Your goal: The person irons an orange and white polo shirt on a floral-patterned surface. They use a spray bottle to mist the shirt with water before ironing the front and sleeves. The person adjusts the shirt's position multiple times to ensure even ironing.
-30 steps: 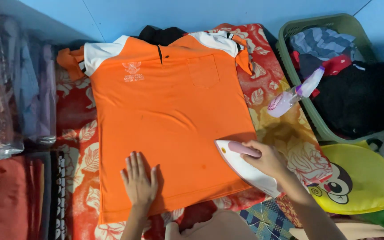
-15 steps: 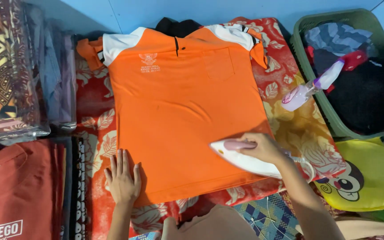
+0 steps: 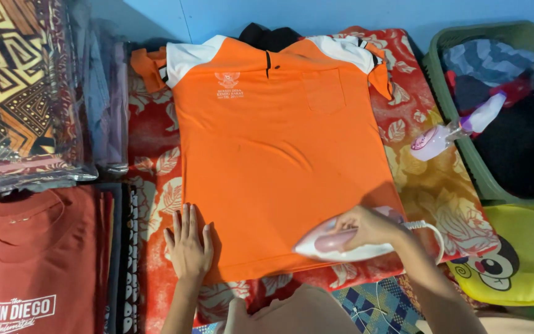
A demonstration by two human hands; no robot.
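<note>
Ironing the orange shirt (image 3: pixel 279 167)
Right hand (image 3: pixel 369 226) grips the iron (image 3: pixel 335 242) on the hem; left hand (image 3: pixel 188 244) lies flat, fingers spread, holding fabric taut.

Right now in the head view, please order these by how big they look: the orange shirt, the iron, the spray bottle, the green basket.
1. orange shirt
2. green basket, partly cut off by the frame
3. iron, partly under the right hand
4. spray bottle, close to the iron in size

- Clear plastic bag (image 3: pixel 23 93), far left: holds folded black, gold and red patterned cloth.
- Second clear bag (image 3: pixel 103 111), just beside it: blue-grey clothes.
</note>
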